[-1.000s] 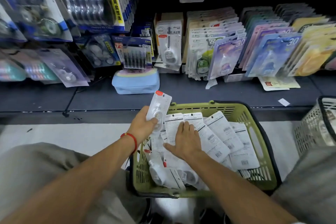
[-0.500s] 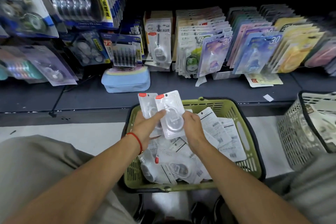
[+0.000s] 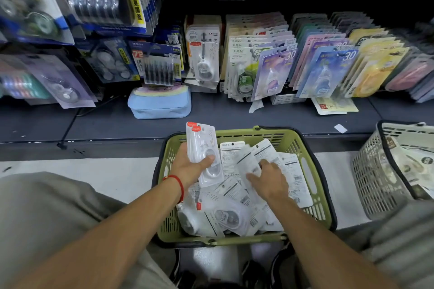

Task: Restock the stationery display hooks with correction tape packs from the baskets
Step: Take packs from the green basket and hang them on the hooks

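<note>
Head view looks down at a dark shelf with hanging packs above it. A light blue pouch lies on the shelf, just behind the green basket. Rows of purple, blue and yellow packs stand at the back right. A small white slip of paper lies on the shelf near the grey basket, which sits at the right edge with some packs inside. A dark handle runs round the green basket's rim.

The green basket sits on the floor between the person's knees. It holds a loose heap of correction tape packs. Most lie with the white printed backs up, and a few show the clear bubble with the tape inside.

The left hand is over the left side of the green basket. It grips held packs, at least two, stacked together and pointing up and away, with red labels at the top. The thumb lies across the front of them. A red string is tied round the left wrist.

The right hand reaches down into the middle of the heap, palm down. Its fingers curl round one white pack, which tilts up from the heap.
</note>
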Motion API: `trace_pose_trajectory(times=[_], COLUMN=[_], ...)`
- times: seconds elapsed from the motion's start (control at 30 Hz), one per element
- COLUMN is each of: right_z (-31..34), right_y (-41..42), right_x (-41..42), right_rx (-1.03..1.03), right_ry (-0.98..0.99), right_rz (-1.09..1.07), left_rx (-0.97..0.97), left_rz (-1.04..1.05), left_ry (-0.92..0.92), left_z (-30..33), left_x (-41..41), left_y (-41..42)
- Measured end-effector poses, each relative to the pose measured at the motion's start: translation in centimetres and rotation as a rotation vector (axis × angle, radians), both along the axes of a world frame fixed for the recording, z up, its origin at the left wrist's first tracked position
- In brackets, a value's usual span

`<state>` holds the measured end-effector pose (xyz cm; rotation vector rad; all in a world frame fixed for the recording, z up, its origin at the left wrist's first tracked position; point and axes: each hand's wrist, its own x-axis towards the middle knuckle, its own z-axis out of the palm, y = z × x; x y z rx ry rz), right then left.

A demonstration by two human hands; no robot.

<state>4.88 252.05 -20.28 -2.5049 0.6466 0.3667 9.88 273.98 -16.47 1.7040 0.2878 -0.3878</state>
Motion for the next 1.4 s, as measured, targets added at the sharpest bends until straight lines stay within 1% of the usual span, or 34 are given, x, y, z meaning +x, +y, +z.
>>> trace_pose_trajectory(times=[0.07,0.17,0.23,0.3,0.37,0.43,0.57,0.63,0.7,0.8,0.87,0.93,1.0,1.07,1.1,1.27,1.4], right_z=[1.6,4.8,6.4,8.1,9.5,10.5,12.7,14.0,15.9,19.2,21.6,24.1,26.1,27.6,28.1,28.9,28.2], right_y=[0.6,2.6,4.3,5.5,5.4,4.6,3.3,2.9,2.6,2.4,2.1,1.3,0.6,0.1,0.0,-0.4,-0.2], right_x=[0.6,1.4,1.5,1.5,2.2,3.2,4.5,5.1,6.0,7.7,9.0,10.4,11.7,13.1,13.7,16.5,17.0], right_rx=[0.085,0.229,0.387,0.6,0.796,0.838,0.888,0.958,1.005,0.963,0.866,0.697,0.579,0.574,0.576,0.571,0.582], right_ry=[-0.158,-0.357,-0.356,-0.323,-0.391,-0.468,-0.599,-0.592,-0.572,-0.614,-0.707,-0.836,-0.903,-0.916,-0.918,-0.912,-0.998], right_rz=[-0.024,0.069,0.129,0.137,0.15,0.137,0.089,0.01,-0.019,-0.002,0.022,0.042,0.051,0.068,0.066,0.029,-0.057], left_rx=[0.009,-0.054,-0.118,-0.164,-0.23,-0.3,-0.365,-0.389,-0.421,-0.47,-0.486,-0.463,-0.378,-0.3,-0.301,-0.299,-0.317], left_rz=[-0.047,-0.087,-0.082,-0.046,-0.001,0.014,0.015,-0.012,-0.05,-0.165,-0.202,-0.146,-0.058,0.004,0.024,0.036,0.013], left_ry=[-0.034,-0.089,-0.133,-0.179,-0.199,-0.217,-0.3,-0.324,-0.358,-0.411,-0.45,-0.518,-0.615,-0.699,-0.722,-0.771,-0.783], left_z=[-0.1,0.2,1.2,2.7,4.4,5.9,9.2,11.0,13.1,16.3,18.4,20.2,21.7,22.0,21.9,21.7,22.2], left_x=[-0.3,-0.5,-0.3,0.1,0.6,1.1,1.8,2.4,3.4,5.3,6.7,8.3,9.6,10.7,11.1,12.4,12.8], left_y=[-0.3,-1.3,-1.9,-2.1,-1.9,-1.7,-1.6,-1.8,-1.9,-1.9,-1.8,-1.7,-1.3,-0.8,-0.4,0.6,1.3])
